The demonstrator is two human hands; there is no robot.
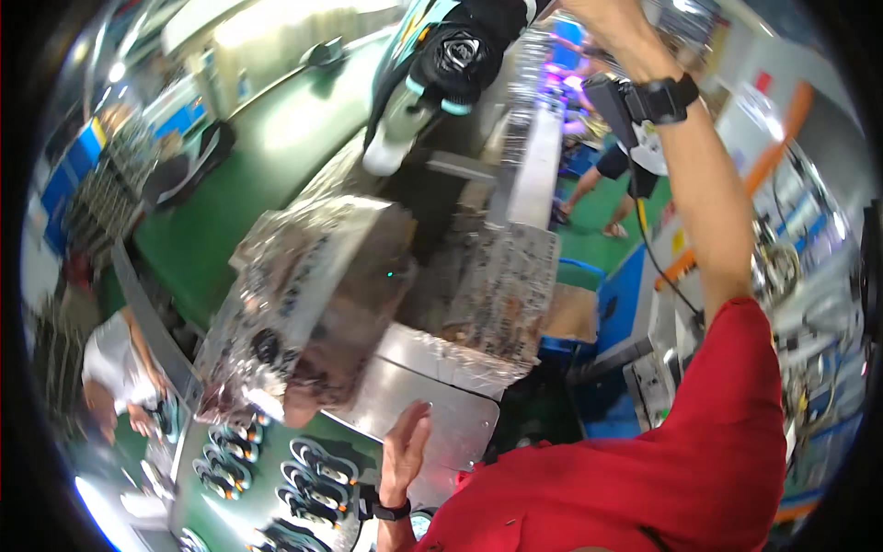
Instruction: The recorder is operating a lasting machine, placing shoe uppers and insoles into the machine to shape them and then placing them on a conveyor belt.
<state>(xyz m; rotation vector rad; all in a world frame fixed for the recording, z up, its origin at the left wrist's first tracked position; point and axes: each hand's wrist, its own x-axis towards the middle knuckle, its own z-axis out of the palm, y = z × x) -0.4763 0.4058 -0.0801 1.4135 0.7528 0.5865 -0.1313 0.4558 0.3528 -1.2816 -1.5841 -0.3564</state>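
- While the black shoe with teal edging and a pale end [455, 69] hangs clear of the surfaces below, near the top of the view, its handling looks to be partway: picked up, not set down. Whether one shoe or two are bunched there, I cannot tell.
- The bare right hand [602, 14], on the raised arm with a black wrist strap [669, 99], seems clenched around the shoe's dark upper end; the view's top edge cuts off part of the grip.
- The bare left hand [405, 451] is released, its fingers loosely spread and holding nothing, near the smooth silver metal plate [441, 409].
- Beyond that plate stands a boxy form wrapped in crinkled clear film [313, 267], with a film-covered flat panel [506, 290] to its right; no shoe shows on either.
- On the lower green counter [271, 483], dark shoes with pale soles [317, 474] lie in neat rows, apparently sorted but well apart from the held one.
- Further off, a dark shoe-like piece [198, 166] rests on the broad green belt [276, 138], and a co-worker in a white top [115, 363] handles another shoe [168, 419].
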